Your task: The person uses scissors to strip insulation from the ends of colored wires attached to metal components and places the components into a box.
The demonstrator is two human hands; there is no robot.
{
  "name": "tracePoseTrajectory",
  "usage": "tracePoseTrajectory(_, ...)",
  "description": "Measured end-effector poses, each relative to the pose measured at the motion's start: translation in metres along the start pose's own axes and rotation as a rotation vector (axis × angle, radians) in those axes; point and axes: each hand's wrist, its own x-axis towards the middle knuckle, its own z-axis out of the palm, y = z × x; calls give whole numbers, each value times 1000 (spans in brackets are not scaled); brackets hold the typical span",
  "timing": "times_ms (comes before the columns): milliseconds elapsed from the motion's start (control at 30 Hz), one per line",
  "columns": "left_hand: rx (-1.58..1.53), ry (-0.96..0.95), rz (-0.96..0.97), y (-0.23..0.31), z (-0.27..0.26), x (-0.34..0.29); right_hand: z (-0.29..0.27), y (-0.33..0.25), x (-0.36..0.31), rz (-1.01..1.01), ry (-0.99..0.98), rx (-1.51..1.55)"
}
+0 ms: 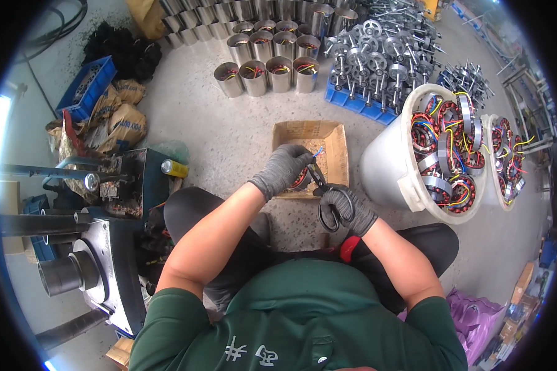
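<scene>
My left hand (283,170), in a grey glove, is closed on a bundle of thin wires (319,151) whose blue and pale ends stick out past the fingertips. Below those fingers shows part of a motor stator (301,180) with red-brown windings, mostly hidden by the hand. Black-handled scissors (329,217) are in my gloved right hand (353,212), the fingers wrapped about the handle loops. Their blades point up and away, close beside the wires; whether they touch cannot be made out. Both hands are over the near part of an open cardboard box (335,133) with small scraps inside.
At right stand a white bucket (384,167) and a second bucket (491,167), full of wired stators. Beyond are metal cylinders (254,77) in rows and a blue crate (359,105) heaped with shafted metal parts. A machine (114,260) and yellow can (174,168) are at left.
</scene>
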Motion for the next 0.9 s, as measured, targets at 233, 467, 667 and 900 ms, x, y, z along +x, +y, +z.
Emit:
tracePoseTrajectory(233, -12, 8, -109, 1, -5, 5, 6, 10, 7, -4, 20, 189)
tracePoseTrajectory(467, -62, 26, -47, -7, -9, 7, 10, -21, -2, 101, -41, 322)
tracePoseTrajectory(667, -107, 25, -10, -9, -11, 5, 10, -38, -4, 49, -138, 169)
tracePoseTrajectory(900, -247, 74, 69, -17, -12, 13, 3, -32, -2, 99, -133, 101)
